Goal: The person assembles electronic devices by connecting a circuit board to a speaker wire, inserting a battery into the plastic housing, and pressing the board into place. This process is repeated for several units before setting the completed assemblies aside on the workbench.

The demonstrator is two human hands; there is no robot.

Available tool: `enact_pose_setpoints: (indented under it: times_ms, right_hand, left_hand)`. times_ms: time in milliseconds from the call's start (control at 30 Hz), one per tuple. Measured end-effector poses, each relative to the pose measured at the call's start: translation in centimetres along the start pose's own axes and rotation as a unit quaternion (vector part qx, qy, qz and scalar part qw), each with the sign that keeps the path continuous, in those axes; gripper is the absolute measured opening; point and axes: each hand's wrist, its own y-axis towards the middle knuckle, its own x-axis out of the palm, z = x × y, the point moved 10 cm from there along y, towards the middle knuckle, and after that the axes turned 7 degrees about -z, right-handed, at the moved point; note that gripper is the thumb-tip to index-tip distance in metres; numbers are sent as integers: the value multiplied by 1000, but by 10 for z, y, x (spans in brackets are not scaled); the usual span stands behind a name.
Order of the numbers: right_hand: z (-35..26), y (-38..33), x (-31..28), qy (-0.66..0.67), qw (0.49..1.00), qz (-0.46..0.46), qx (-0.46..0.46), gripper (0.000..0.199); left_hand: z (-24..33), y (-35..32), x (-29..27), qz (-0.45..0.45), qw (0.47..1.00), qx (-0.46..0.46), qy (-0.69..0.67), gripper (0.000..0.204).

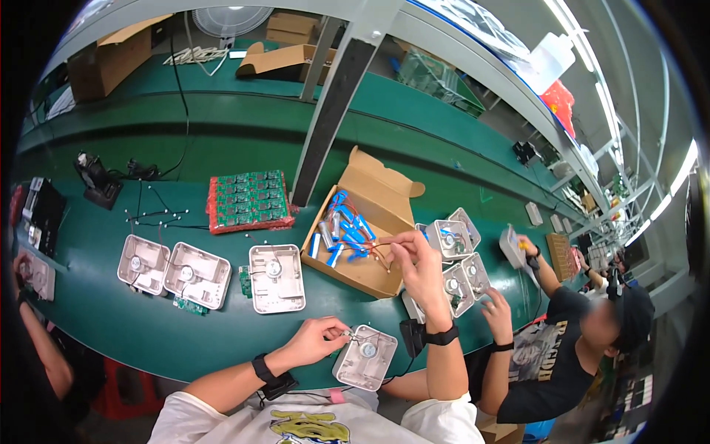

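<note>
Close in front of me, a white plastic housing with a round speaker and thin wires inside lies tilted near the table edge. My left hand pinches a thin wire at its upper left edge. My right hand is raised over the open cardboard box, thumb and forefinger closed on thin reddish wires. Those wires run toward the blue-wrapped cylindrical batteries heaped in the box. Which battery they belong to, I cannot tell.
More housings stand at left, some with green circuit boards beside them. A circuit-board stack lies on red wrap; cables lie farther left. Several housings fill the right side, where a co-worker reaches in. A metal post rises behind.
</note>
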Motion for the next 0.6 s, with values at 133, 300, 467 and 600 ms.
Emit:
enact_pose_setpoints:
  times_ms: [133, 300, 467, 600]
  right_hand:
    - [15, -10, -1, 168, 984, 47, 41, 10]
    - [37, -19, 6, 276, 954, 37, 110, 15]
    - [58, -26, 12, 286, 948, 31, 133, 18]
    - [47, -39, -8, 334, 930, 108, 104, 19]
  left_hand:
    - [4, -3, 0, 13, 1000, 24, 6, 21]
    - [4, 0, -2, 10, 1000, 10, -4, 19]
    - [8, 3, -1, 6, 1000, 2, -3, 18]
    - [5, 0, -1, 12, 1000, 26, 0, 18]
